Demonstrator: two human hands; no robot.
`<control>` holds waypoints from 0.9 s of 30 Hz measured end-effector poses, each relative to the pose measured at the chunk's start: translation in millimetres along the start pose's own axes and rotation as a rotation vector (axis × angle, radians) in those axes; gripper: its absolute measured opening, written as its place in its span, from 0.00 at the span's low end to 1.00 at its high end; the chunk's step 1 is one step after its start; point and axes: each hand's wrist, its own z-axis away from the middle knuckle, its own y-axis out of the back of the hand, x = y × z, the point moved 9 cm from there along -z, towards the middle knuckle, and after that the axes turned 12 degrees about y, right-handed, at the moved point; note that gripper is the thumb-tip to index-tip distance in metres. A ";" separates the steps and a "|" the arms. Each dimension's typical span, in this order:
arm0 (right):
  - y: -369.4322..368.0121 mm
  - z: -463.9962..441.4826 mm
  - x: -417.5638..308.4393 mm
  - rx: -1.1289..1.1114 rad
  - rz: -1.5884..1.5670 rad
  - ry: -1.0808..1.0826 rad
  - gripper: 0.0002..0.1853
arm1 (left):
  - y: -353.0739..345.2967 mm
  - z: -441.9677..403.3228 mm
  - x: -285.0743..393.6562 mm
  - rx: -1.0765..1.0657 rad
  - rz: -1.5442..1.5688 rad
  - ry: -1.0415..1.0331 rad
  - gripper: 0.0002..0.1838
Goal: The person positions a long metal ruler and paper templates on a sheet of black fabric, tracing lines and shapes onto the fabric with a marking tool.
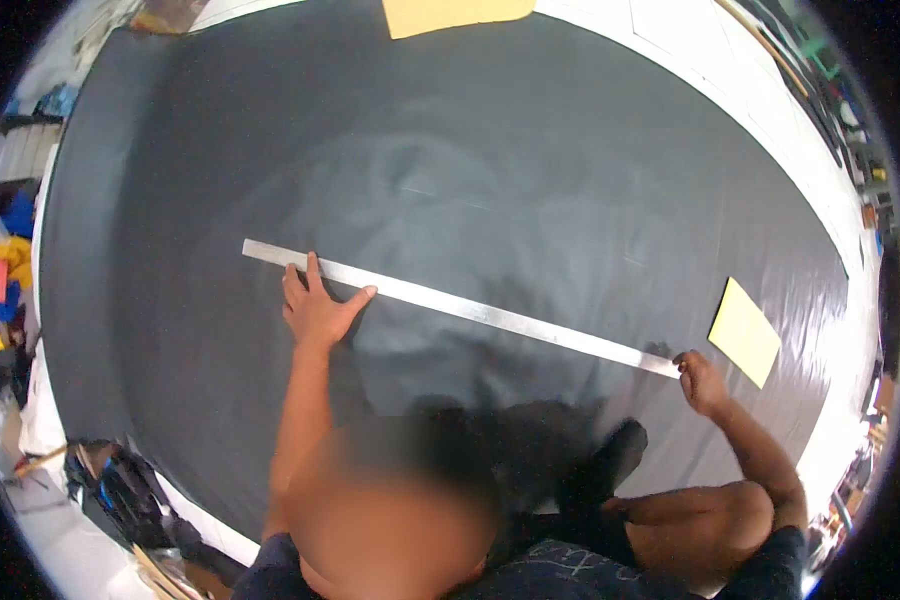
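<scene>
A long metal ruler [490, 315] lies slanted across a large black sheet [530, 190], its left end farther from my body than its right. My left hand [320, 312] is spread, with fingertips on the ruler near its left end and the thumb out along its near edge. At the right end of the ruler is my right hand [703, 382], fingers curled in a pinch. Whatever is between those fingers, if anything, is too small to make out. A yellow rectangular piece [745, 333] lies on the sheet just beyond my right hand.
A larger yellow-tan piece [455, 15] lies at the sheet's far edge. A white surface [670, 40] borders the sheet. Colourful items [5, 275] are piled at the left, and a black bag-like bundle [120, 490] sits at lower left. My bent knee [740, 515] rests at lower right.
</scene>
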 end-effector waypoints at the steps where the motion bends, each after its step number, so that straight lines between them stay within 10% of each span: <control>1: -14.3 7.2 18.6 0.036 0.066 0.005 0.16 | -2.9 -0.9 -1.7 0.073 -0.048 -0.076 0.64; 7: -22.5 8.5 27.3 0.156 0.173 0.028 0.29 | 8.4 25.6 -38.4 0.168 -0.181 -0.102 0.51; 27: 40.4 15.2 -9.0 0.088 0.229 0.146 0.12 | -5.1 87.0 47.0 0.230 0.015 -0.923 0.27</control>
